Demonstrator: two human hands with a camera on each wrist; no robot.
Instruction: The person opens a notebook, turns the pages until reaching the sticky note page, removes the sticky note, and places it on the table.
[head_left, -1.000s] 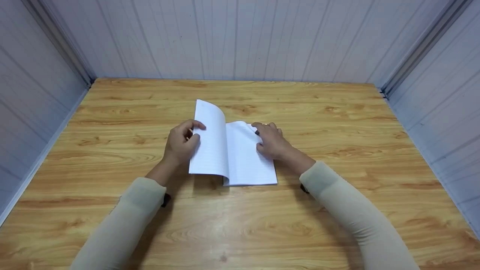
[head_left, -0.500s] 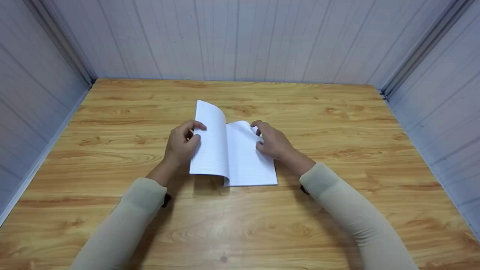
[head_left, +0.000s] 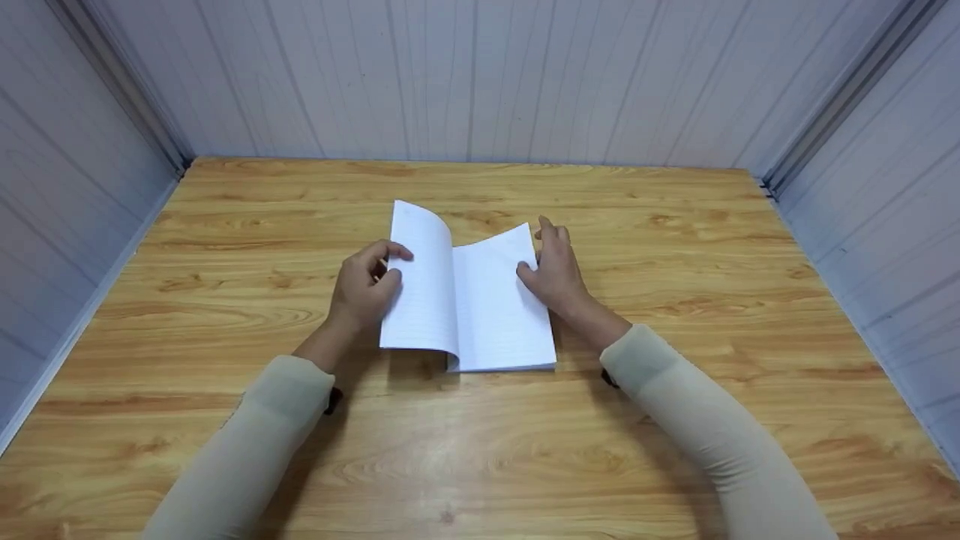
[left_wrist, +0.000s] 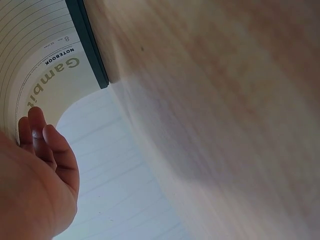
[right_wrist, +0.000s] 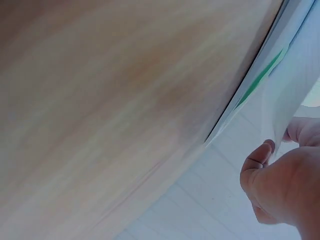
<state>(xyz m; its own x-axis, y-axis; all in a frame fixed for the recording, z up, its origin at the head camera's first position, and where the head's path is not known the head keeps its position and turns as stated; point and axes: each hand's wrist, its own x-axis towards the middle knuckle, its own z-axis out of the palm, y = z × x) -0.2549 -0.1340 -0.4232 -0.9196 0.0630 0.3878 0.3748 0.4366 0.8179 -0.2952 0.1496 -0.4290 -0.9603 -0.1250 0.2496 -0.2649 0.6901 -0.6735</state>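
An open notebook (head_left: 491,311) with white ruled pages lies on the wooden table. Its left part stands raised and curved, and my left hand (head_left: 361,291) holds that part by its outer edge, thumb in front. In the left wrist view, the cover (left_wrist: 59,92) with the words "Gambit" and "NOTEBOOK" shows beside the fingers. My right hand (head_left: 559,274) pinches the outer edge of the right-hand page (head_left: 502,262), whose far corner is lifted. Seen from the right wrist, the thumb and a finger of the right hand (right_wrist: 282,182) meet at the page edge; a green strip (right_wrist: 260,77) shows between pages.
The wood-grained table (head_left: 450,450) spreads around the notebook on all sides. Pale panel walls (head_left: 465,82) close it in at the back, left and right.
My right hand has shifted away from the folded far corner and a little outward. That page corner, curled over before, now stands straight and lifted. The left hand has stayed in place.
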